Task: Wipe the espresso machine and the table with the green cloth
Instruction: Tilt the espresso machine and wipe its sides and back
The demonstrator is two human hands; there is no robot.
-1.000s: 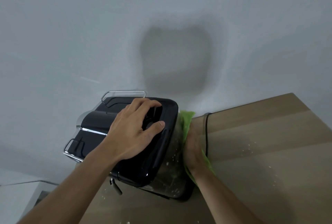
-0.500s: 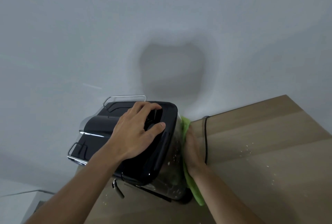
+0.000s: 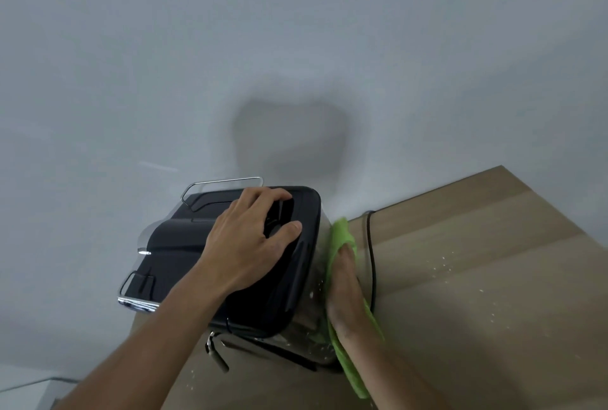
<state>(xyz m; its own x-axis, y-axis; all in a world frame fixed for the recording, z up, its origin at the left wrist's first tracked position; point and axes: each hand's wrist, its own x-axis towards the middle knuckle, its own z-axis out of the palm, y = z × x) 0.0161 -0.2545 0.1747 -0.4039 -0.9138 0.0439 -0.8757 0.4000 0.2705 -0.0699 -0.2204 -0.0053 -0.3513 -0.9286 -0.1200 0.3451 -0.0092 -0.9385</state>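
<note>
The black and chrome espresso machine (image 3: 184, 245) stands at the back left of the wooden table (image 3: 477, 278), against the wall. My left hand (image 3: 250, 242) lies flat on its black top, fingers curled over a recess. My right hand (image 3: 343, 291) presses the green cloth (image 3: 342, 232) against the machine's shiny right side panel. The cloth sticks out above my fingertips and hangs below my wrist. The panel shows white specks.
A black power cord (image 3: 370, 245) runs along the table just right of the cloth. White crumbs (image 3: 444, 265) are scattered over the tabletop to the right. A grey wall rises directly behind. The portafilter handle (image 3: 218, 357) pokes out at the machine's front.
My right hand has slid the green cloth along the machine's right side, toward me and then back again; more cloth now trails below my wrist. The left hand stays on top.
</note>
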